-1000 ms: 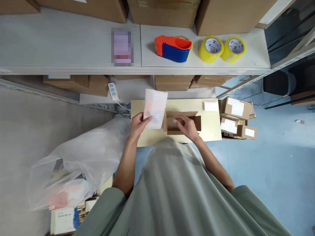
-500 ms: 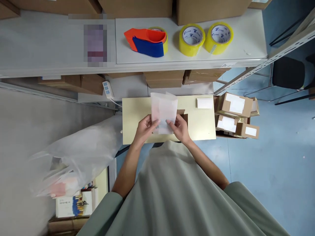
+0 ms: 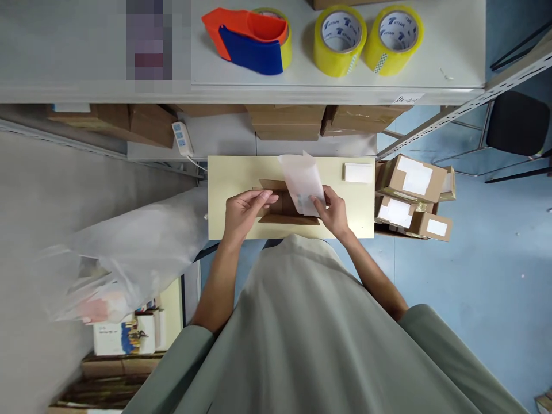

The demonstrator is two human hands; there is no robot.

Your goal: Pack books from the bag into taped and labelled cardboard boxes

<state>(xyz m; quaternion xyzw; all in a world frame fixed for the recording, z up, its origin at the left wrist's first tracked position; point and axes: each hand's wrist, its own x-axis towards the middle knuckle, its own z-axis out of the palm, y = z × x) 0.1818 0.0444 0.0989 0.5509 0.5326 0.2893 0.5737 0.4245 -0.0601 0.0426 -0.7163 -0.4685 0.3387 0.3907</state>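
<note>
My right hand (image 3: 334, 214) grips the lower right edge of a thin, whitish translucent pouch (image 3: 301, 178), thumb on top. The pouch is tilted and hangs partly over an open cardboard box (image 3: 288, 219) on the small cream table (image 3: 233, 172). My left hand (image 3: 245, 214) is at the left side of the box, apart from the pouch. Its thumb and fingers are pressed together in a pinch; whether anything is between the fingertips I cannot make out. The pouch hides the box's right part.
A small white box (image 3: 358, 172) lies at the table's back right. Taped cartons (image 3: 407, 178) are stacked right of the table. A large plastic bag (image 3: 142, 230) bulges at left. On the shelf (image 3: 302, 95) ahead sit an orange-and-blue tape dispenser (image 3: 250, 43) and yellow tape rolls (image 3: 340, 40).
My left hand has let go of the pouch and moved left. My right hand has shifted right with the pouch, which is now tilted, uncovering the open box. The view has shifted somewhat.
</note>
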